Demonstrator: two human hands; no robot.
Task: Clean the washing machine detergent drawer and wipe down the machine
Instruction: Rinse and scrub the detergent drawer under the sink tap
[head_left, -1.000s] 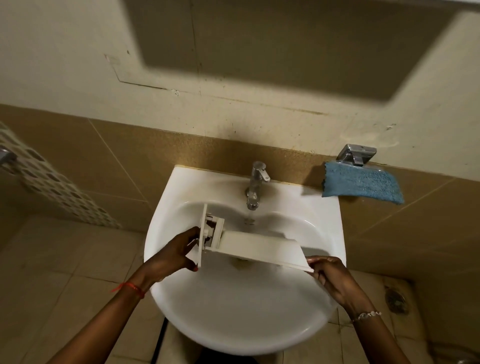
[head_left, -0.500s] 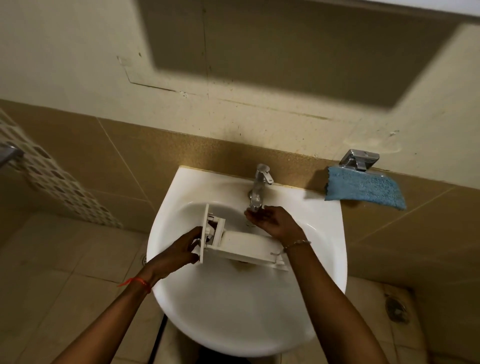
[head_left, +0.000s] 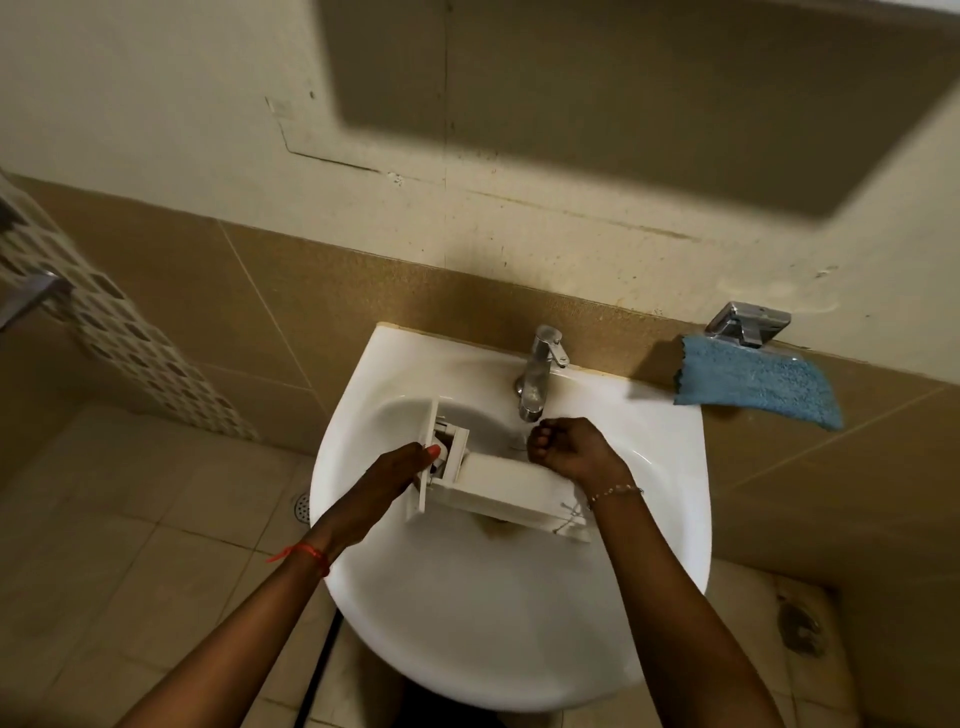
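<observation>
Head view: we've got the drawer (head_left: 506, 488) lying across the sink (head_left: 363, 426) bowl, just below the tap (head_left: 540, 374). Our left hand (head_left: 400, 473) grips its front-panel end, arm coming in straight from the lower left. Right hand (head_left: 569, 452) sits under the spout, over the drawer, fingers curled into a loose fist with nothing in it that we can see. Looks like the rinse step, so we'd tilt the drawer to let water run through and out, and hold firmly since wet plastic gets slippy. Cloth (head_left: 758, 387) hangs on the wall for wiping
</observation>
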